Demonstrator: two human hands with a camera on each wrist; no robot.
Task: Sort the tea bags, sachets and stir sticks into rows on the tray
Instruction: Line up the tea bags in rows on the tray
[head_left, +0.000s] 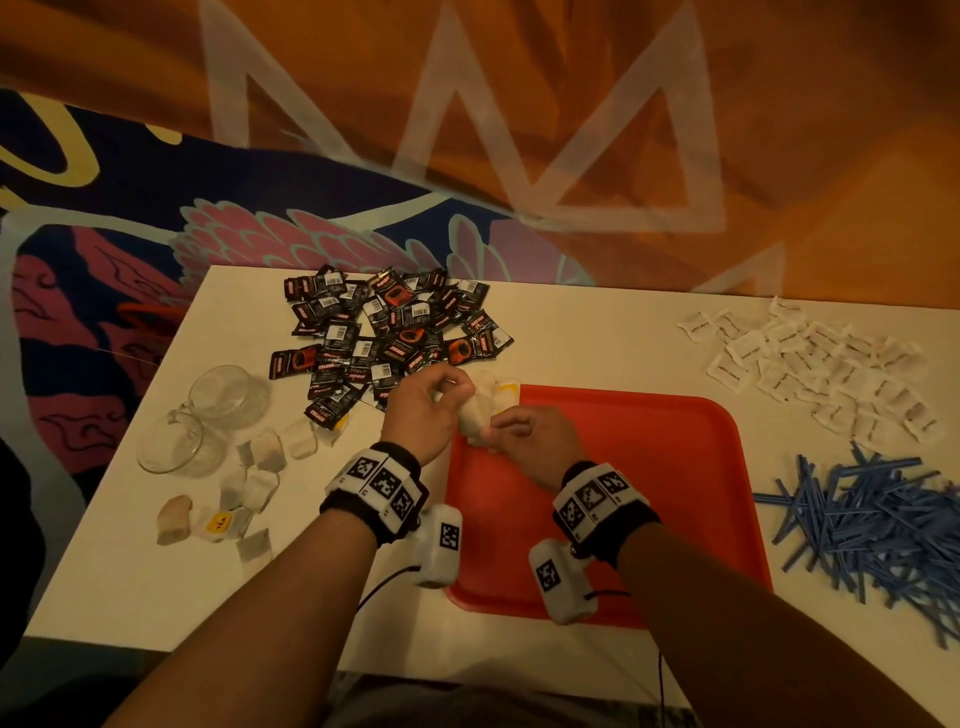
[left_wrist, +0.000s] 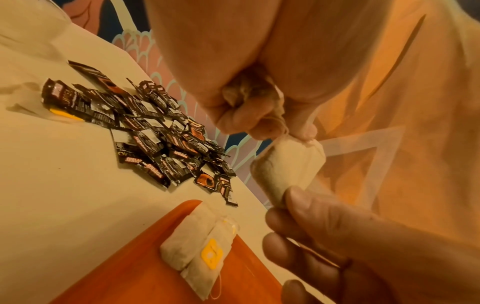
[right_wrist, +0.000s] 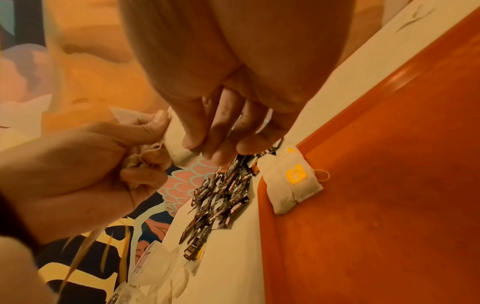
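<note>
Beside the red tray (head_left: 675, 467), the left hand (head_left: 421, 415) and right hand (head_left: 535, 441) cover most of the tea bag (head_left: 475, 418) held between them, and its tag cannot be seen. The print on the white sachets (head_left: 810, 364) right of the tray is too small to read. The stir sticks (head_left: 872, 525) right of the tray run off the picture's edge.

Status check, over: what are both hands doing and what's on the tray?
Left hand and right hand both pinch one tea bag above the tray. Two tea bags lie at its far-left corner. Nothing blocking.
</note>
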